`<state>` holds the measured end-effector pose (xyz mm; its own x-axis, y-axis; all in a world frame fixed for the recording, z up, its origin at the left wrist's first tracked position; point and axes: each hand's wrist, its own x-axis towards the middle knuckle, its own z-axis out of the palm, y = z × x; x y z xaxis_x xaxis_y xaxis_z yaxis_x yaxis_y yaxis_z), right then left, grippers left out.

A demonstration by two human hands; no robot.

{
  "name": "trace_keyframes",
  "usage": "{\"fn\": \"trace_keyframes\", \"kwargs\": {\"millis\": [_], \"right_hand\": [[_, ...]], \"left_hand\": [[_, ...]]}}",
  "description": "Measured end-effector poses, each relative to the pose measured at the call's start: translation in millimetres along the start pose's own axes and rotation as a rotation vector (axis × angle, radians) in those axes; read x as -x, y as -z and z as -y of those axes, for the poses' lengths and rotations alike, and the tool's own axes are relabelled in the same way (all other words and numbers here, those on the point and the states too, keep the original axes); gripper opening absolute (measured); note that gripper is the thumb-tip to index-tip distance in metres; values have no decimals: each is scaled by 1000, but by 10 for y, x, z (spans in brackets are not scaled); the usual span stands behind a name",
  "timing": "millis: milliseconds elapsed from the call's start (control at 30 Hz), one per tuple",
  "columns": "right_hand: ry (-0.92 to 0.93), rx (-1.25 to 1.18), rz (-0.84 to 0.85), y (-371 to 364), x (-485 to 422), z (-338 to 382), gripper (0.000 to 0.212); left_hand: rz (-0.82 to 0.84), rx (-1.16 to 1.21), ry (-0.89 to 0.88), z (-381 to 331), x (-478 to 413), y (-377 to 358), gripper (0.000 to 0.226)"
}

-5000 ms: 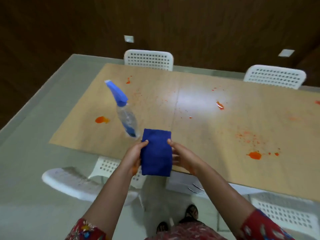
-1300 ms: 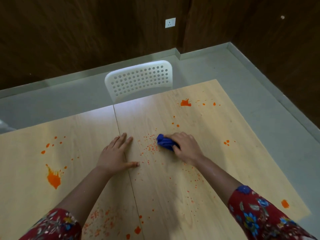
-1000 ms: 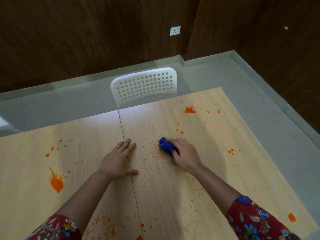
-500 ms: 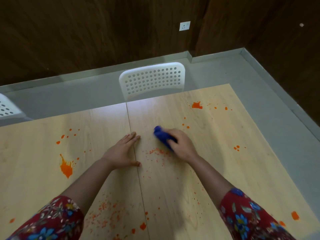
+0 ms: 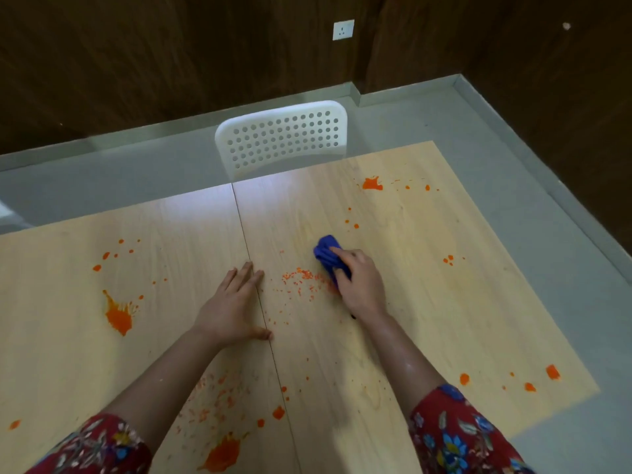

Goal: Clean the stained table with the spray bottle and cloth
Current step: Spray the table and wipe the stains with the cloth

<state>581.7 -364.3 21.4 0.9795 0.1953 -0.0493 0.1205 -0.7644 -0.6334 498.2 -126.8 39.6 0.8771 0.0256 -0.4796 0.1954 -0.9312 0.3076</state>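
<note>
The right hand (image 5: 359,285) bunches the blue cloth (image 5: 326,256) under its fingers, pressing it onto the table (image 5: 427,302) to scrub the orange specks (image 5: 297,278) just beside it. The left hand (image 5: 232,309) lies flat and spread, likely bracing. No spray bottle shows.

Left hand (image 5: 232,304) flat, right hand (image 5: 359,282) clenched.

The light wooden table (image 5: 427,302), made of two panels meeting at a seam, is spattered with orange stains. A bunched dark-blue cloth (image 5: 327,254) lies on the right panel, pressed against the surface beside fine orange specks, possibly scrubbed residue.
</note>
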Motion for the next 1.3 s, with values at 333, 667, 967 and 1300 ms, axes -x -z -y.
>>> {"fn": "trace_keyframes", "kwargs": {"millis": [333,667,967,1300], "right_hand": [[-603,161,-322,729,856,-942,45],[-307,25,-147,-32,581,95,47],[-638,152,-367,430,1596,-758,47],[-451,2,-320,74,1436,-99,45]], "left_hand": [[-98,-112,22,-232,203,-174,130],[-75,-76,81,-198,223,-163,133],[-128,7,62,-124,282,-205,129],[-147,-12,43,-99,292,-218,129]]}}
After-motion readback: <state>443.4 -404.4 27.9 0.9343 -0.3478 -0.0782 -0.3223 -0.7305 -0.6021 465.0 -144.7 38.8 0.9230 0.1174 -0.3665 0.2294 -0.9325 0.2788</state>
